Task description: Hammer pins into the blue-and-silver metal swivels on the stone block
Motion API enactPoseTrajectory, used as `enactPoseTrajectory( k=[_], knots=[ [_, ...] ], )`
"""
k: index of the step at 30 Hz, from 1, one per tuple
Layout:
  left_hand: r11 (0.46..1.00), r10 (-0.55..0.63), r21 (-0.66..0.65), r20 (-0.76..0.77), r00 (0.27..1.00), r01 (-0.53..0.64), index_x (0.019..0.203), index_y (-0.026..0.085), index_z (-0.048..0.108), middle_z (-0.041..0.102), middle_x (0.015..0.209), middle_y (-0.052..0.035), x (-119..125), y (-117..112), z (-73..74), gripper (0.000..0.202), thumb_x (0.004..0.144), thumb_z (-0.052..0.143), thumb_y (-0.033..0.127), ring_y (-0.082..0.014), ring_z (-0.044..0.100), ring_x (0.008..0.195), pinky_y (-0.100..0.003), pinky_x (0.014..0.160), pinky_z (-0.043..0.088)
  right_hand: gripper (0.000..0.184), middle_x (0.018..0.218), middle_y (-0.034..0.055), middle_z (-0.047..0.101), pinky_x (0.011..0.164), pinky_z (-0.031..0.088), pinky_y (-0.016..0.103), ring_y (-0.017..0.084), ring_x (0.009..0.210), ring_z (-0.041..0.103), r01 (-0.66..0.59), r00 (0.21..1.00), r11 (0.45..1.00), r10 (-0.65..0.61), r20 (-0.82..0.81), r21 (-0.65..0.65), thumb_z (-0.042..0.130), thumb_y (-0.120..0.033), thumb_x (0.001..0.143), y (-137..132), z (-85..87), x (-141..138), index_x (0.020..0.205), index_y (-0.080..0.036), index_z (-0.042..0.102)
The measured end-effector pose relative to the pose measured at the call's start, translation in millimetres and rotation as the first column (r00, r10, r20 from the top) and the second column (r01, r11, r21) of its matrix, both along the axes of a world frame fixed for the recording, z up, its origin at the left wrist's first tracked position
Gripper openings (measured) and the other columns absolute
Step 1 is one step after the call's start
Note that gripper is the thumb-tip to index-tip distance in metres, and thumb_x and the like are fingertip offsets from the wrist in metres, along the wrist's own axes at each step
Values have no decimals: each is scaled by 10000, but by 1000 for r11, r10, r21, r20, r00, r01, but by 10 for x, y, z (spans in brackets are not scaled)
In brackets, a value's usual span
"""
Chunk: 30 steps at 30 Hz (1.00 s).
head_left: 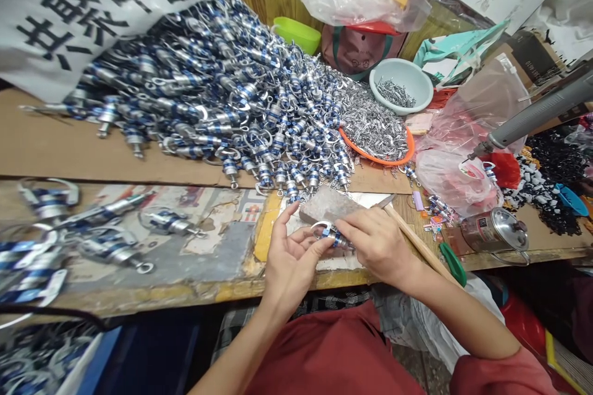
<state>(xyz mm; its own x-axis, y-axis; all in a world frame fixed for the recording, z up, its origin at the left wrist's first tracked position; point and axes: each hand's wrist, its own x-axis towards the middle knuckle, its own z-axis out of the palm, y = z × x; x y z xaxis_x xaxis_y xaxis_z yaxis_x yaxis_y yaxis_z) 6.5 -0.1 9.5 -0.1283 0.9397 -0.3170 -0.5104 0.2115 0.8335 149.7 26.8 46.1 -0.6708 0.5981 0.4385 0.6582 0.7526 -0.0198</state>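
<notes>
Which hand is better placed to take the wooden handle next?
Probably the right hand: it is beside the wooden handle, while the left hand is farther off. Both are on the clip, so the left could hold it.

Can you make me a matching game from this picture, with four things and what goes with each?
1. Left hand and right hand
2. Lime-green tub
3. Pale blue bowl
4. Metal mug

A. With a lid on
B. Behind the big pile
C. Gripping a blue-and-silver piece
D. With thin metal bits inside

Pairs: 1-C, 2-B, 3-D, 4-A
</notes>
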Motion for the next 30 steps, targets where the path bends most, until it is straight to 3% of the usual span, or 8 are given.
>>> enactPoseTrajectory(
  k=[3,8,18,23,30],
  knots=[
    [1000,-8,-18,13,1000,9,1304,213,302,605,712,34,-2,6,8,868,566,757,172,-102,595,628,-220,569,540,245,739,68,631,600,340,305,172,676,502,30,998,999,-29,56,-11,397,-100,867,-21,39,-8,861,-146,638],
    [1000,-14,-15,-12,1000,14,1292,198,306,597,698,46,-9,8,3,852,564,747,173,-89,583,539,-221,525,529,276,804,71,621,637,360,293,173,731,495,17,1000,999,-17,-2,-49,388,-43,821,-22,39,8,908,-151,627],
    [1000,7,-26,-29,1000,-7,1301,175,306,606,678,40,-2,26,-20,887,541,764,180,-88,568,524,-205,489,514,190,791,57,592,661,394,270,168,737,508,32,987,954,18,161,-299,459,-45,823,87,190,48,870,-140,616],
    [1000,-3,-22,-42,999,2,1306,181,298,601,684,43,-7,12,-23,873,562,754,199,-87,569,497,-220,498,512,143,758,30,590,641,411,223,130,727,529,-109,994,898,105,-34,-427,500,-126,852,241,78,-35,859,-155,640],
    [1000,-5,-25,-70,998,4,1291,195,315,607,693,50,-6,5,-16,837,573,745,208,-82,571,470,-230,520,506,149,790,32,616,676,440,244,132,754,562,-104,952,893,-38,-304,-439,492,-192,873,232,-76,-128,898,-178,638]
  ],
)
